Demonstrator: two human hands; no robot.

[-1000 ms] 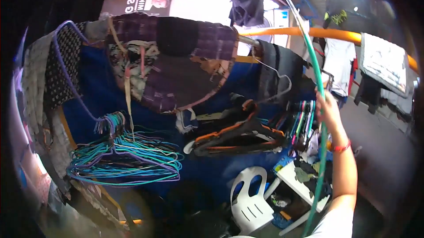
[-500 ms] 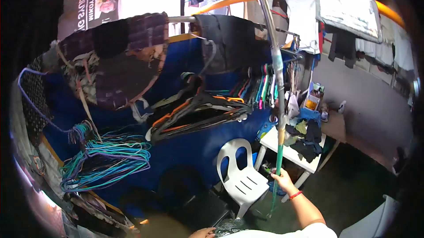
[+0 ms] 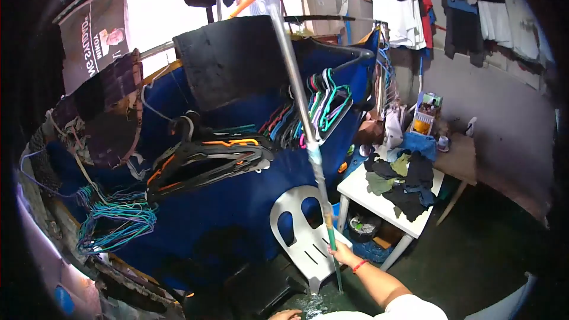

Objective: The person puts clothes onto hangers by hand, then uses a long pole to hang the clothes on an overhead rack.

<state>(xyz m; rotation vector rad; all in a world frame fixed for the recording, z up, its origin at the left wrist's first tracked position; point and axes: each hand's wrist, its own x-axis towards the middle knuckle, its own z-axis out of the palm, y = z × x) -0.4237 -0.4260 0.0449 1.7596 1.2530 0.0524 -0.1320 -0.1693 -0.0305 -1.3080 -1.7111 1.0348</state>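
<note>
My right hand point(image 3: 341, 253), with a red band at the wrist, is wrapped round the green lower part of a long pole point(image 3: 301, 103). The pole stands tilted, its silver upper part leaning up and left towards the bright opening. Only part of my left hand point(image 3: 287, 315) shows at the bottom edge; its grip is hidden. Beside its fingers is shiny clear plastic point(image 3: 312, 304), and I cannot tell whether they touch. Behind the pole stands a white plastic chair point(image 3: 308, 243). Black and orange hangers point(image 3: 207, 163) hang to the pole's left.
A white table point(image 3: 385, 204) bears a pile of dark and green clothes point(image 3: 406, 180). Teal and purple wire hangers point(image 3: 118, 222) hang at left, coloured hangers point(image 3: 326, 106) near the pole. Dark cloth point(image 3: 228, 62) hangs along the blue wall point(image 3: 207, 219); white clothes point(image 3: 397, 20) hang at upper right.
My right hand and the pole have shifted left in view, and the pole's upper part leans further left. The view has turned right, so hangers and hanging cloth sit further left.
</note>
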